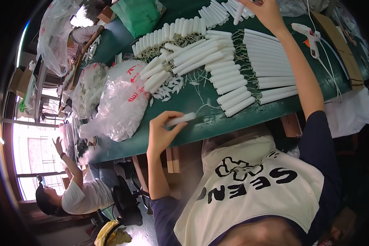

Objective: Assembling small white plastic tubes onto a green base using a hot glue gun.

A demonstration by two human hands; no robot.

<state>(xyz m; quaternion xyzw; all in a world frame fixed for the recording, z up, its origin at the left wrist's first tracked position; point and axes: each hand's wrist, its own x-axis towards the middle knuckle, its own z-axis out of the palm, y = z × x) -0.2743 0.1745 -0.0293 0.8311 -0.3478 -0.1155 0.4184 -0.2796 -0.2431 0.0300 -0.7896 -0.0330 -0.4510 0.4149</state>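
Head view: the left forearm rises almost upright past the near edge of the green worktop (217, 126), and its wrist bends so that the left hand (161, 130) points rightward. Thumb and curled fingers grip a short white tube (183, 119) just above the worktop's near edge, its free end toward the right; a thin pale wire (208, 105) runs from near that end toward the rows of white tubes (270, 61). The right arm stretches far forward, elbow nearly straight, over the worktop's right part. Its right hand (267, 11), cut by the upper edge, turns inward and pinches a second white tube (238, 15) at the fingertips. Beside the right forearm lies a white glue gun (309, 37); small white pieces (168, 88) lie beyond the left hand.
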